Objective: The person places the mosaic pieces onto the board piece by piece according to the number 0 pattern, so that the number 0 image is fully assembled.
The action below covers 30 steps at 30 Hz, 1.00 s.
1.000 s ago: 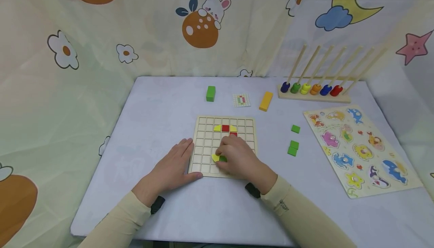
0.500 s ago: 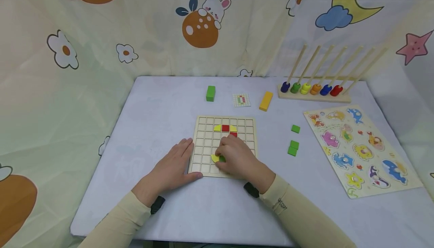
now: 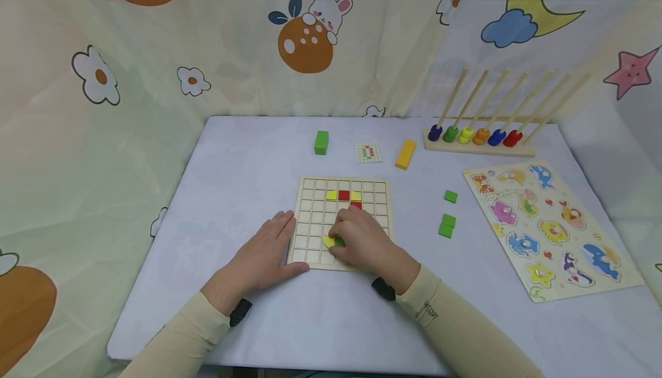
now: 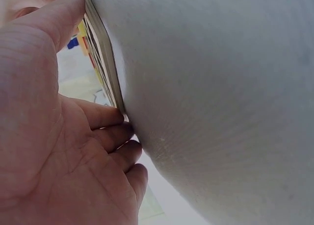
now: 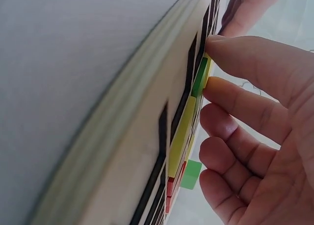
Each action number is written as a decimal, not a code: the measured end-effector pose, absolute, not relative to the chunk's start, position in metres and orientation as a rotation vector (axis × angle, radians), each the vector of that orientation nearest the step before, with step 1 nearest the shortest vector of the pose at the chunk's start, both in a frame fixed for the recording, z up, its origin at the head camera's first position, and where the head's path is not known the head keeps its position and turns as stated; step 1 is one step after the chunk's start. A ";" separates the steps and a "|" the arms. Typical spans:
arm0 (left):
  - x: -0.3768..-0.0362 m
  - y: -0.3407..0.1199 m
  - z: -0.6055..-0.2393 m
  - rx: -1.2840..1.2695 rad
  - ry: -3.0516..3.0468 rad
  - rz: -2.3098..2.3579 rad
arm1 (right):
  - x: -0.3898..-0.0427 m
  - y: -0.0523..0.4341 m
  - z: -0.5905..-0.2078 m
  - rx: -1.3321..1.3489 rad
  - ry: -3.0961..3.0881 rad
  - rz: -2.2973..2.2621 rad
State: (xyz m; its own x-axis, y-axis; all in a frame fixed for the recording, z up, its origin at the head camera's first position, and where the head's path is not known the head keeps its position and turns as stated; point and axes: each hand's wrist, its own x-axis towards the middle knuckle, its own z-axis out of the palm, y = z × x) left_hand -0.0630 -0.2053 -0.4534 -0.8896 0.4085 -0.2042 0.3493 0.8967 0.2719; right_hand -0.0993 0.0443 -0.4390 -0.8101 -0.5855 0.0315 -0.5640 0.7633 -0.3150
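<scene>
We lay our left hand (image 3: 261,260) flat on the table (image 3: 248,159), fingers straight against the left edge of the wooden grid board (image 3: 310,234), which braces it against sliding. Just right of that, our right hand (image 3: 364,243) curls over the board's lower middle, thumb and forefinger pinching a small green tile (image 3: 339,242) down into a cell beside a yellow piece (image 3: 328,241). Farther right, three loose green tiles (image 3: 447,224) lie within reach, then the animal puzzle (image 3: 548,226).
</scene>
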 end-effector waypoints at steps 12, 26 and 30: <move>-0.063 -0.205 -0.451 0.589 2.808 0.346 | -0.099 0.046 -0.436 -0.927 2.861 -0.510; -0.063 -0.205 -0.452 0.587 2.807 0.357 | -0.097 0.055 -0.433 -0.925 2.901 -0.517; -0.063 -0.206 -0.453 0.599 2.817 0.365 | -0.098 0.064 -0.431 -0.877 2.922 -0.567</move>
